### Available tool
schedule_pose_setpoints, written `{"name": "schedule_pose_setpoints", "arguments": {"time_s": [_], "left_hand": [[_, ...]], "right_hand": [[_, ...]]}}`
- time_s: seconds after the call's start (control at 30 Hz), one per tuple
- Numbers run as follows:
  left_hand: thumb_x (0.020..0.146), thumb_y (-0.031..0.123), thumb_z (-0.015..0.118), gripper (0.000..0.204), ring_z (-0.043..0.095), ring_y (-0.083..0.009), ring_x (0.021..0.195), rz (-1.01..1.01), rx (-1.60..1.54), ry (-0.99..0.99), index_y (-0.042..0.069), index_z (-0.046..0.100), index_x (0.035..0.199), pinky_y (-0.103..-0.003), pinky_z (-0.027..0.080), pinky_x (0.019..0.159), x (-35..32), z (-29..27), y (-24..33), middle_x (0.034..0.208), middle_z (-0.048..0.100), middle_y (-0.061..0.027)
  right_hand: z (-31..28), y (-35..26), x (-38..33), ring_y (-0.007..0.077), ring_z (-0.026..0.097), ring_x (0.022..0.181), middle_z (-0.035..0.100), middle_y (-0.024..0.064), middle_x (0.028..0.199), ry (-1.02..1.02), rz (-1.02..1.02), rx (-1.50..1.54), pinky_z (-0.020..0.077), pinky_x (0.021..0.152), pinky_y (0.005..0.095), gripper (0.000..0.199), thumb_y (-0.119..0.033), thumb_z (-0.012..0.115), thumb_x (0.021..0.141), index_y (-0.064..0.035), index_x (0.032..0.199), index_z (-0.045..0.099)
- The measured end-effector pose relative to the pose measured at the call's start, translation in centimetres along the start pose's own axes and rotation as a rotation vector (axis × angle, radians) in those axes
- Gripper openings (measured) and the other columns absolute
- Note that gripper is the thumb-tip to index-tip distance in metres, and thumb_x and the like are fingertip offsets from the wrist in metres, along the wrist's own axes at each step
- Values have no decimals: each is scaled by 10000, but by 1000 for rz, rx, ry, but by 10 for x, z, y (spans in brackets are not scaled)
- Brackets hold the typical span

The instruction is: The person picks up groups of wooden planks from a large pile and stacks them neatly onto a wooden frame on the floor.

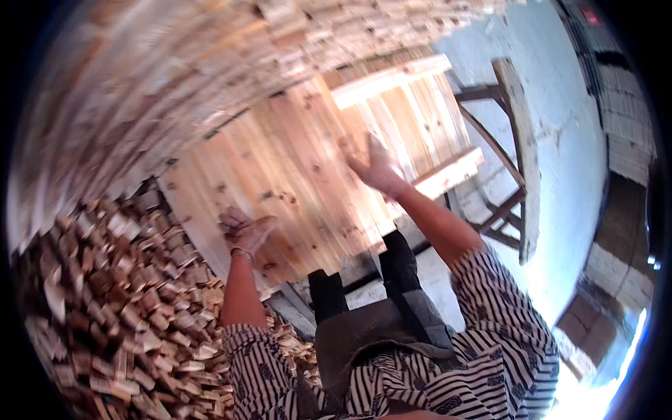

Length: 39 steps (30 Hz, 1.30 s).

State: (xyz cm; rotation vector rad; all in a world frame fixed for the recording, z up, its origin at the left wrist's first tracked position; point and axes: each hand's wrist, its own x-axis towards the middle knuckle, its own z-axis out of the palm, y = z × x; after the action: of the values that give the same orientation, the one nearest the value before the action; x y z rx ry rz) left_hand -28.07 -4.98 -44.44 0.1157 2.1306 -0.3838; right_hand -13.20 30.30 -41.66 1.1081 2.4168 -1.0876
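A large panel of pale wooden slats lies tilted in front of me on a work stand. My left hand rests on the panel's near left edge, fingers curled against the wood. My right hand lies flat and spread on the slats near the panel's right part. Neither hand holds a loose object. Both forearms come out of striped sleeves at the lower edge. The picture is blurred by motion.
A heap of small wooden offcuts fills the lower left. Stacked timber rises behind the panel. A wooden frame stand sits to the right on a pale concrete floor. Stacked boards line the far right.
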Motion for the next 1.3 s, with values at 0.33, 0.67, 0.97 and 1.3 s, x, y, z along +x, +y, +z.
{"name": "schedule_pose_setpoints", "arguments": {"time_s": [0.33, 0.67, 0.97, 1.3], "left_hand": [[961, 373, 650, 523, 576, -183, 1177, 439, -1424, 341, 67, 509, 1360, -353, 445, 1014, -165, 130, -99, 1216, 639, -62], [941, 381, 582, 311, 541, -167, 666, -1120, -2232, 566, 85, 627, 1021, -338, 446, 551, -527, 398, -50, 818, 575, -45], [912, 206, 655, 466, 611, -210, 1115, -1410, -2069, 1947, -43, 575, 1299, -339, 473, 956, -669, 380, -102, 1207, 674, -147], [839, 382, 784, 1110, 195, -372, 1515, -1248, -643, 2268, -109, 85, 1548, -429, 181, 1237, -1103, 346, -380, 1616, 178, -297]], "right_hand": [[-7, 103, -253, 449, 662, 1042, 680, 277, 1138, -722, -218, -297, 521, 918, 504, 669, -495, 580, 906, -51, 1402, 515], [-96, -39, -177, 403, 641, 1116, 661, 272, 1189, -723, -859, -690, 512, 944, 489, 669, -410, 600, 894, 34, 1385, 498], [-44, -171, -340, 387, 651, 1110, 675, 222, 1183, -1196, -1280, -780, 510, 938, 443, 656, -453, 604, 927, -81, 1448, 458], [-121, -391, -795, 310, 702, 1051, 700, 181, 1154, -610, -2607, 654, 588, 903, 387, 484, -302, 660, 949, 15, 1306, 574]]}}
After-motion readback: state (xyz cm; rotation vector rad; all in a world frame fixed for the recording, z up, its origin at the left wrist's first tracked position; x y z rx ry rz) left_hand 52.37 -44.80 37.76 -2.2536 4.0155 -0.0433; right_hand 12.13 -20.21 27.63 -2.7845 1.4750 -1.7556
